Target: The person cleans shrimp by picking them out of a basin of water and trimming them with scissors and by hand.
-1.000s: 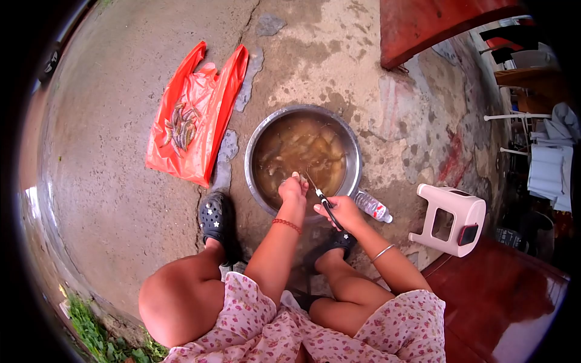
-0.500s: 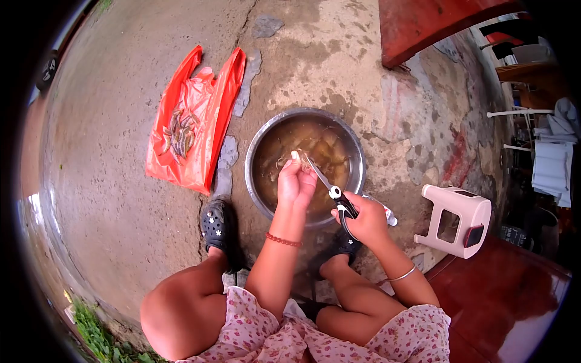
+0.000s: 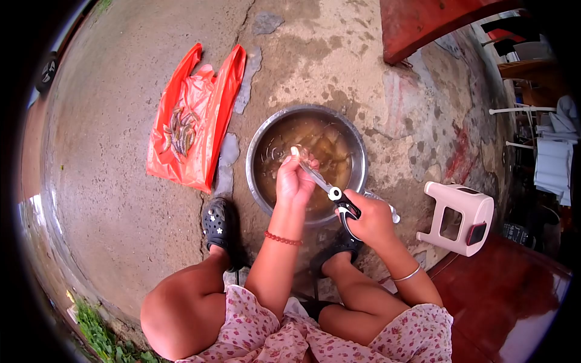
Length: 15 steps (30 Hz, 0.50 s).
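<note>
Over the metal basin (image 3: 361,172) of murky water, my left hand (image 3: 295,181) pinches a small shrimp (image 3: 304,151), mostly hidden by the fingers. My right hand (image 3: 370,216) grips black-and-white scissors (image 3: 336,195) by the handles. Their blades reach up and left to the shrimp at my left fingertips and look nearly closed. Rings spread on the water left of my left hand. On the ground to the left lies a red plastic bag (image 3: 209,145), with several shrimp (image 3: 180,132) on top of it.
A pink plastic stool (image 3: 481,212) lies on its side at the right. Partly behind my right hand is a white tube-like item (image 3: 392,213). My feet in dark clogs (image 3: 216,224) flank the basin's near side. A red panel (image 3: 436,24) stands at the top right.
The scissor blades have come closer together and nearer my left fingertips. Rings have appeared on the water. The antennae seen left of my left hand before no longer show.
</note>
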{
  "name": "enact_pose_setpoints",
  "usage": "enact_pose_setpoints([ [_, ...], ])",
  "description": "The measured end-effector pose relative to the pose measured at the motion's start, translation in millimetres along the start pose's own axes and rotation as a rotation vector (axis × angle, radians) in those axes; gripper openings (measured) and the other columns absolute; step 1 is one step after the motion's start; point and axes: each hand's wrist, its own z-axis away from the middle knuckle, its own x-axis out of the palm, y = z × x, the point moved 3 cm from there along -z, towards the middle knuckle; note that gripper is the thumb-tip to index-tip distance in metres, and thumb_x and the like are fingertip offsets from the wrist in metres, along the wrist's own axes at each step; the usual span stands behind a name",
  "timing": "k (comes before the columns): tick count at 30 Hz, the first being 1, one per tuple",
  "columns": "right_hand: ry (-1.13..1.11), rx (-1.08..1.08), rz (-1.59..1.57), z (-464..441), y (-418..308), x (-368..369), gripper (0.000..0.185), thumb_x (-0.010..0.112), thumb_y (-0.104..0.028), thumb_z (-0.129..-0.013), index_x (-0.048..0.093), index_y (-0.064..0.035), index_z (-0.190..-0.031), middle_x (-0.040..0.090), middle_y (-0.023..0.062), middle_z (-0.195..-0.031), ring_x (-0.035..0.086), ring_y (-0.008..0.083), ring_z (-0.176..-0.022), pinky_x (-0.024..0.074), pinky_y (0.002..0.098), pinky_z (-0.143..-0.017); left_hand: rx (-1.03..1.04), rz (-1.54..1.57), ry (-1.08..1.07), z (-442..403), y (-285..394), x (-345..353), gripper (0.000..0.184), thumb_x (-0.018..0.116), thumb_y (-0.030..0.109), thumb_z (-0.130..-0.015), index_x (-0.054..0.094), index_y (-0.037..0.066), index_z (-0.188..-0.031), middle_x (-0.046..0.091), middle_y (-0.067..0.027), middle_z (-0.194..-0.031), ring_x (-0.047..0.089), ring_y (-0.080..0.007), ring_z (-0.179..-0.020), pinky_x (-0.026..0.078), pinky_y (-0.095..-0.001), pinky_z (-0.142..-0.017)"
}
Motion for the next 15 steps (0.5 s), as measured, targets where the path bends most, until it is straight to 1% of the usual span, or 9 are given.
enact_pose_setpoints([
  [4, 0.001, 0.005, 0.012, -0.5, -5.2, -2.7, 0.023, 0.067, -0.018, -0.071, 0.059, -0.0118, -0.091, 0.052, 0.01, -0.055, 0.054, 0.0293, -0.051, 0.0398, 0.0375, -0.046, -0.013, -0.028, -0.045, 1.1, -2.4, 5.2, 0.014, 0.045, 0.004, -0.082, 0.051, 0.003, -0.094, 0.052, -0.0088, -0.084, 0.046, -0.0197, -0.075, 0.042, -0.0325, -0.073],
  [6, 0.041, 0.066, -0.052, -0.6, -4.6, -4.3, 0.022, 0.067, -0.017, -0.07, 0.059, -0.0123, -0.091, 0.052, 0.0099, -0.055, 0.054, 0.0292, -0.051, 0.0398, 0.0378, -0.046, 0.029, -0.065, 0.149, 4.3, -4.3, 8.2, 0.017, 0.043, 0.002, -0.081, 0.051, 0.003, -0.096, 0.053, -0.0091, -0.086, 0.046, -0.0205, -0.076, 0.043, -0.0338, -0.075],
  [10, 0.031, 0.069, -0.028, 0.2, -0.2, -4.5, 0.022, 0.066, -0.017, -0.071, 0.059, -0.0127, -0.091, 0.052, 0.0101, -0.055, 0.055, 0.0295, -0.051, 0.0397, 0.0382, -0.046, 0.056, -0.079, 0.15, 5.2, -2.5, 12.3, 0.018, 0.043, 0.003, -0.081, 0.051, 0.003, -0.098, 0.053, -0.0094, -0.087, 0.047, -0.0212, -0.078, 0.043, -0.0348, -0.075],
  [12, 0.0, 0.065, -0.004, 0.1, 0.9, -3.3, 0.021, 0.065, -0.016, -0.07, 0.058, -0.0124, -0.09, 0.052, 0.0104, -0.055, 0.055, 0.0299, -0.052, 0.0399, 0.0385, -0.046, 0.04, -0.069, 0.061, 3.9, -0.9, 11.4, 0.018, 0.043, 0.003, -0.082, 0.051, 0.003, -0.098, 0.053, -0.0098, -0.089, 0.047, -0.0216, -0.079, 0.042, -0.0351, -0.076],
  [13, -0.001, 0.065, -0.005, 0.2, 0.5, -3.4, 0.021, 0.065, -0.016, -0.07, 0.058, -0.0124, -0.09, 0.052, 0.0104, -0.055, 0.055, 0.0299, -0.052, 0.0399, 0.0385, -0.046, 0.04, -0.069, 0.062, 3.4, -0.4, 9.9, 0.018, 0.043, 0.003, -0.082, 0.051, 0.003, -0.098, 0.053, -0.0098, -0.089, 0.047, -0.0216, -0.079, 0.042, -0.0351, -0.076],
  [15, -0.043, 0.135, 0.02, 1.0, 1.6, -3.0, 0.024, 0.071, -0.016, -0.069, 0.062, -0.01, -0.091, 0.059, 0.0119, -0.066, 0.057, 0.0298, -0.057, 0.0436, 0.0339, -0.051, 0.044, -0.057, 0.02, 2.9, 0.2, 10.1, 0.017, 0.044, 0.004, -0.082, 0.051, 0.003, -0.097, 0.053, -0.0101, -0.09, 0.047, -0.0216, -0.08, 0.042, -0.0352, -0.076],
])
